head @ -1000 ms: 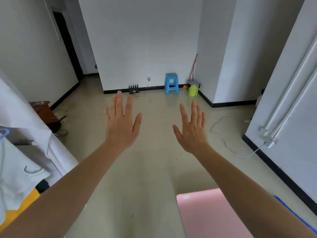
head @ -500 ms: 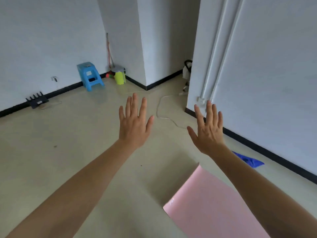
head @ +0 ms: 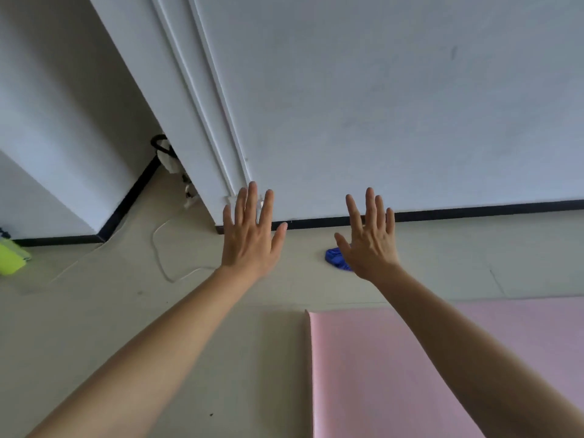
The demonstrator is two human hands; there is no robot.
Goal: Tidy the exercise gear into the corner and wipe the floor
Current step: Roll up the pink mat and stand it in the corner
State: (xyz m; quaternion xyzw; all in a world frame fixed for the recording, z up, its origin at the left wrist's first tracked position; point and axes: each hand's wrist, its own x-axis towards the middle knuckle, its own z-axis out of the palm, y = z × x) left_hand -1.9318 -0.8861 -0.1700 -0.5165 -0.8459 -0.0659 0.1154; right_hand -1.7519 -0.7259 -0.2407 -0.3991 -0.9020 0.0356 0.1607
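Hands both up in the air, backs to the camera. Left hand has straight, spread fingers and holds nothing. Right hand is the same, flat, loose and free of any object. Bare forearms run in from the bottom corners, and the right one crosses over the pink mat.

The mat lies flat on the floor. It is a smooth matte sheet, foam-like, with a straight left edge and a squared far corner, and it runs out of frame at right and bottom. The floor is pale beige, smooth and slightly glossy, with a few dark specks left of the mat.

Blue cloth lies beyond the mat's far edge. It is a crumpled soft bunch, partly hidden behind the right hand, and sits apart from the mat.

Past the mat's far side a black baseboard runs as a thin straight strip under the white wall, which is matte and has raised vertical mouldings.

Far left of the mat a thin white cable loops on the floor. Further left still, a yellow-green object is cut off by the frame edge, so its kind is unclear.
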